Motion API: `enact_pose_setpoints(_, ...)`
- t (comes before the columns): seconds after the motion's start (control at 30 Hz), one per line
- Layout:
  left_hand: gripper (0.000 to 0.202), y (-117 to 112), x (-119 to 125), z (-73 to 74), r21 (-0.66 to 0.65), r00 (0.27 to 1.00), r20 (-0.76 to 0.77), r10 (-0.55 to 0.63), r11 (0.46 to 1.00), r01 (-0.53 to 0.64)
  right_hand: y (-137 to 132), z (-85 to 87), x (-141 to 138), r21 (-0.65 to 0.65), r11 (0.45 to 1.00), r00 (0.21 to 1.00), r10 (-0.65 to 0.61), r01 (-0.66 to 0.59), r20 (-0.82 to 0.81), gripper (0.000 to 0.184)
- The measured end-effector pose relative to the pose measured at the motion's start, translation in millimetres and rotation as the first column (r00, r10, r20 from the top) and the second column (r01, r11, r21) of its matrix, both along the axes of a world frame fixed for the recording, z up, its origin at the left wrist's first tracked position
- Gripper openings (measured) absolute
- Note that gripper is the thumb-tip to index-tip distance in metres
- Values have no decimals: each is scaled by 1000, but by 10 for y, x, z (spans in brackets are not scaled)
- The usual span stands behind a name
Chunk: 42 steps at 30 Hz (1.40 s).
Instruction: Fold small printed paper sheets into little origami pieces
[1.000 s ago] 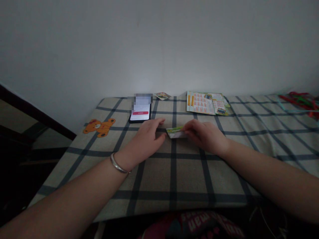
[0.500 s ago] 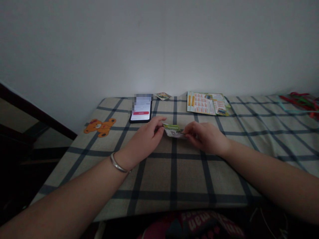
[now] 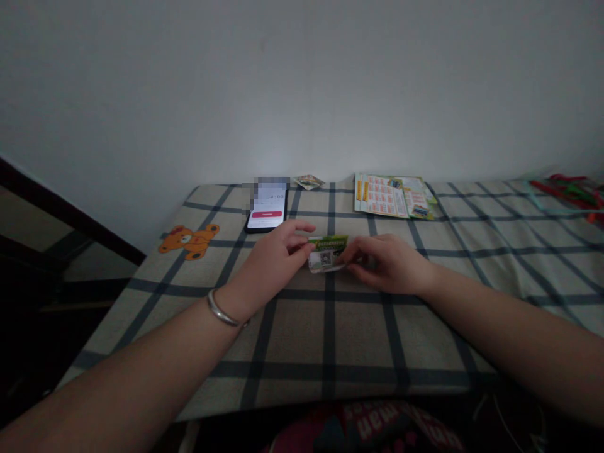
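Between my two hands is a small printed packet (image 3: 325, 257), green along its top with a dark square code on a pale lower part. My left hand (image 3: 287, 248), with a silver bangle at the wrist, pinches its left edge between thumb and fingers. On the opposite side, my right hand (image 3: 377, 259) grips the right edge with bent fingers. The packet is held low over the checked tablecloth (image 3: 330, 333), its printed face tilted up towards me. Whether it touches the cloth I cannot tell.
Beyond my left hand lies a phone (image 3: 267, 211) with its screen lit. A small card-like piece (image 3: 308, 182) and printed leaflets (image 3: 391, 196) lie near the wall. An orange bear cutout (image 3: 189, 241) is at the left; red and green strands (image 3: 570, 192) lie far right.
The packet has turned so more of its printed face and code shows, and its lower edge has come nearer me. My right fingers have shifted slightly along its edge.
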State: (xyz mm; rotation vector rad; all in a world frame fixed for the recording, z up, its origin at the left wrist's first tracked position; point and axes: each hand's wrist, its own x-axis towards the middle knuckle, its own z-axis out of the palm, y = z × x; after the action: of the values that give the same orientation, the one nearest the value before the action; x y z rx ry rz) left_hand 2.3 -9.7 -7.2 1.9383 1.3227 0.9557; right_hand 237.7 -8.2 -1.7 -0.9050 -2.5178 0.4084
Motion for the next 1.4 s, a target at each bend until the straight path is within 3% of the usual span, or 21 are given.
enact_pose_setpoints(0.17,9,-19,22,56,-35,999,31,-17,999,18,24,-32,3,-41,996,990,-89,85,-110,8)
enact_pose_setpoints(0.33,10,-34,47,53,-55,987,148,-67,996,76,45,-3,-33,191,978,967,-29,79,-252,5)
enact_pose_setpoints(0.4,11,-37,49,45,-42,978,184,-98,993,107,47,4,-44,223,970,961,-32,96,-274,6)
enact_pose_setpoints(0.63,16,-51,47,30,-38,971,184,-152,986,161,67,-85,-54,-23,976,938,-214,216,-273,7)
enact_pose_setpoints(0.8,22,-77,43,64,26,986,74,-147,989,146,55,-92,-81,-4,970,942,-239,245,-234,11)
enact_pose_setpoints(1.03,19,-103,69,37,-59,977,155,-148,986,159,43,-88,-91,6,968,935,-240,250,-262,16)
enact_pose_setpoints(1.4,13,-122,92,44,12,994,82,-74,997,73,47,-104,-98,30,971,932,-219,238,-290,16)
